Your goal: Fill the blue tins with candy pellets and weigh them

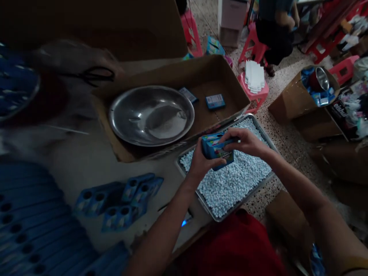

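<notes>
My left hand [200,164] is wrapped round small blue printed cartons [225,156], held together above a metal tray [212,213] of pale blue pellets [230,191]. At the cartons' top edge, my right hand [243,142] has its thumb and fingers closed in a pinch. Whether it grips a flap or a carton wall is hard to see. Left of the tray, several blue cartons with dark round holes [140,191] lie in a loose group on the table [103,153].
Behind the tray, an open cardboard box [230,82] holds a shiny steel bowl [152,115] and two blue cartons [215,101]. Rows of blue cartons [31,222] fill the lower left. Black scissors [97,74] lie at the upper left. A stool [255,96] bears white sheets; another person [277,30] sits beyond.
</notes>
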Demonstrator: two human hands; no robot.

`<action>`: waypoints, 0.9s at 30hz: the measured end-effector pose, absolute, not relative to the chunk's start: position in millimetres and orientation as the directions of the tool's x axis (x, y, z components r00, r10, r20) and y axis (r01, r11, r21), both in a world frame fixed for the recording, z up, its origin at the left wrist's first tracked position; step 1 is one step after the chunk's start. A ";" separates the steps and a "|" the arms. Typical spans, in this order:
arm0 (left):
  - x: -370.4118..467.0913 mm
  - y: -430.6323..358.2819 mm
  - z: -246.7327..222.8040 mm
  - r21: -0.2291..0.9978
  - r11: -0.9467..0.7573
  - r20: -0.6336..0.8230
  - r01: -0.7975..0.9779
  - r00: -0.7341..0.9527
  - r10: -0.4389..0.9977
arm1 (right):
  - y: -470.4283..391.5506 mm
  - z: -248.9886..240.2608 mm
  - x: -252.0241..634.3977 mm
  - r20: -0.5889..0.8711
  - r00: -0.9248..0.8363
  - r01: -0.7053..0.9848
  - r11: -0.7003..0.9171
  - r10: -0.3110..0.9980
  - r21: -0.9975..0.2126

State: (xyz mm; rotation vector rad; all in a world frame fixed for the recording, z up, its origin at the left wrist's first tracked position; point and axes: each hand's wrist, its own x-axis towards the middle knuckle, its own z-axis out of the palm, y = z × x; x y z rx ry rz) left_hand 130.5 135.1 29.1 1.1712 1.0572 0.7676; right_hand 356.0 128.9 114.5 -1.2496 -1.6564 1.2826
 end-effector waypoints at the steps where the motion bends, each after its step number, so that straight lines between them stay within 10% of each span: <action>1: 126.7 120.9 30.4 0.960 0.271 -0.278 0.068 0.337 0.899 | 112.6 107.2 349.4 -0.012 -0.288 0.296 0.078 0.958 -0.952; 6: 84.5 60.6 22.5 0.899 0.392 -0.434 0.197 0.269 0.860 | 33.8 59.9 328.3 0.090 -0.249 0.393 0.185 0.964 -0.901; 11: 30.6 54.5 -16.0 0.872 0.480 -0.488 0.094 0.110 0.866 | 33.1 -10.4 397.4 0.058 0.147 0.622 -0.047 0.988 -0.781; 16: 23.8 87.3 -44.7 0.909 0.407 -0.417 0.092 0.174 0.892 | 97.7 -65.4 418.2 -0.059 0.035 0.927 -0.054 0.998 -0.372; 27: 92.4 99.7 -54.3 0.783 0.613 -0.595 0.109 0.422 0.685 | 97.4 -73.5 334.8 -0.134 0.026 0.878 -0.086 0.991 -0.470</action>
